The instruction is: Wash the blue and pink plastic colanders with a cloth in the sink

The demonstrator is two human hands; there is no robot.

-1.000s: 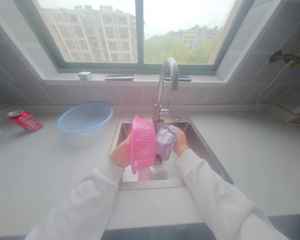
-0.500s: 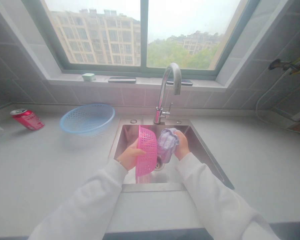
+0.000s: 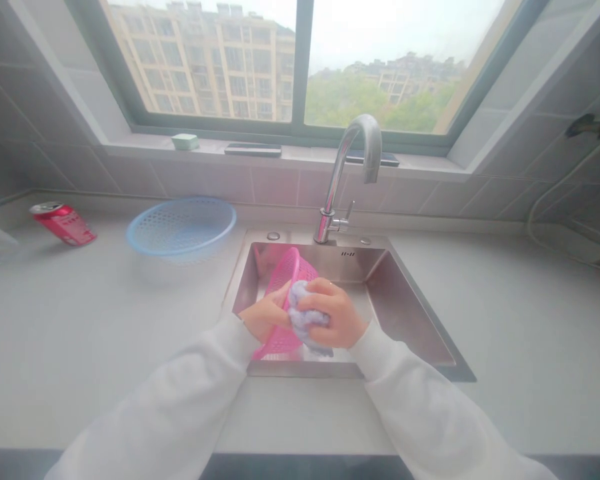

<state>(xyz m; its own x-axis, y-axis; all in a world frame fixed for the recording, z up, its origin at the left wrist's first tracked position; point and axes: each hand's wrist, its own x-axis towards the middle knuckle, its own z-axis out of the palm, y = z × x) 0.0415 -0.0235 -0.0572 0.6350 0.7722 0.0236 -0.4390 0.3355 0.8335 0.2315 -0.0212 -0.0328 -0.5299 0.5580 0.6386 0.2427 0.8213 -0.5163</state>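
Observation:
Inside the steel sink (image 3: 340,263), my left hand (image 3: 265,312) grips the rim of a pink perforated plastic basket (image 3: 294,268), which tilts with its far edge raised. My right hand (image 3: 334,313) is closed around a crumpled lilac cloth (image 3: 303,317) and presses it against the basket. The cloth and both hands hide the basket's middle. White sleeves cover both my forearms, which rest near the sink's front edge.
A chrome gooseneck faucet (image 3: 350,160) rises behind the sink. On the counter to the left are a blue perforated basket (image 3: 181,227) and a red can (image 3: 63,224) lying on its side. Phones and a pale green soap dish (image 3: 185,141) sit on the windowsill.
My right hand has moved left with the cloth, from beside the basket onto it. The basket now tilts lower, and the view has shifted slightly.

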